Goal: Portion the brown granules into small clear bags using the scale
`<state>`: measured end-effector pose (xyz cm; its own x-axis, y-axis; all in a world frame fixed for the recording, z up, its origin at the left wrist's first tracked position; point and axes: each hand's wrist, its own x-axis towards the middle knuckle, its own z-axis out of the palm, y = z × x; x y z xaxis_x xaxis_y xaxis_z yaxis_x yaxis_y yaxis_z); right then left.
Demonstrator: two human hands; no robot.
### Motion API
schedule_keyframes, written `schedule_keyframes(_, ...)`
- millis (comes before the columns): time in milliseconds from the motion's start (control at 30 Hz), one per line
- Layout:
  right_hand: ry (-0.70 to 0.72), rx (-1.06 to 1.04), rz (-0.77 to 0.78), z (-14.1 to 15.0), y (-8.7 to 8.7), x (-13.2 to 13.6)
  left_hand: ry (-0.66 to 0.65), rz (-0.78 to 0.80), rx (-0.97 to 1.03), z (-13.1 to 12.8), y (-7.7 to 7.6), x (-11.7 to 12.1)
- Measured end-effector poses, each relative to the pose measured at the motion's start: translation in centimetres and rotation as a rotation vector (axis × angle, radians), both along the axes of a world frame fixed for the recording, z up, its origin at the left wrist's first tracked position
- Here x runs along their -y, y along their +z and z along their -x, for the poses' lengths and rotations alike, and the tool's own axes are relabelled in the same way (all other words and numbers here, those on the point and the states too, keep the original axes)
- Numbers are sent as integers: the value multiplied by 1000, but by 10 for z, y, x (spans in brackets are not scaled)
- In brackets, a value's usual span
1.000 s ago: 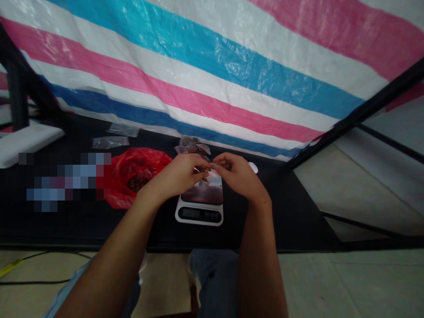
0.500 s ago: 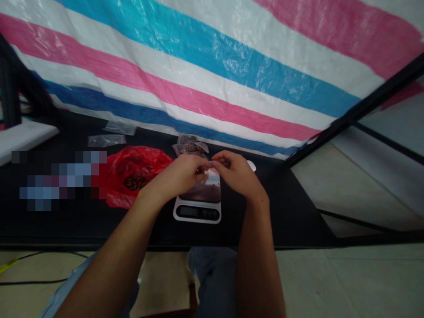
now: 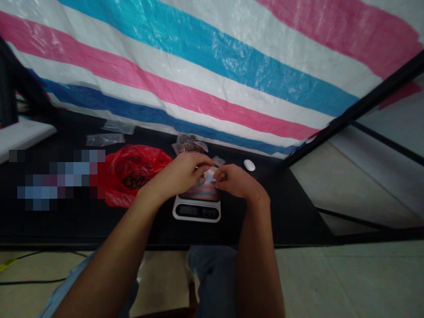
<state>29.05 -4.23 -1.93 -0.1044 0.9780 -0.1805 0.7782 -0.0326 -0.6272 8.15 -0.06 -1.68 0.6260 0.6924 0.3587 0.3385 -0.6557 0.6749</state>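
A white kitchen scale (image 3: 196, 216) with a dark display stands on the black table, its shiny plate partly covered by my hands. My left hand (image 3: 194, 170) is over the plate's left side, its fingers curled on what looks like a small clear plastic bag (image 3: 200, 179), mostly hidden. At the plate's right edge my right hand (image 3: 233, 179) has its thumb and fingers pinched together; anything between them is too small to make out. Beside my left forearm lies an open red plastic bag (image 3: 114, 165) with brown nut-like or seed-like pieces (image 3: 134, 181) inside.
Behind the scale lie filled clear bags (image 3: 187, 145) and another clear bag (image 3: 217, 160). A white computer mouse (image 3: 249, 165) is at the right. Flat clear bags (image 3: 105, 139) lie back left. A striped plastic sheet (image 3: 198, 84) hangs behind the table.
My right hand has come down and toward me, from the scale's far side to the right edge of its plate, uncovering the mouse. My left hand has barely moved.
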Motion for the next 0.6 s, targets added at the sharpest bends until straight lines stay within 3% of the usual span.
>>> schedule_keyframes(233, 7, -24, -53, -7, -3, 2, 110, -7, 9, 11, -3, -9)
schedule_keyframes(367, 1, -94, -246, -1, 2, -4, 132, -12, -48, 19, -8, -15)
schedule_keyframes(467, 15, -124, -352, 8, 1, -14, 207, -12, -73, 32, 0, -12)
schedule_keyframes(600, 89, -173, -297, 21, -9, -27, 397, -39, -182, 61, 21, -2)
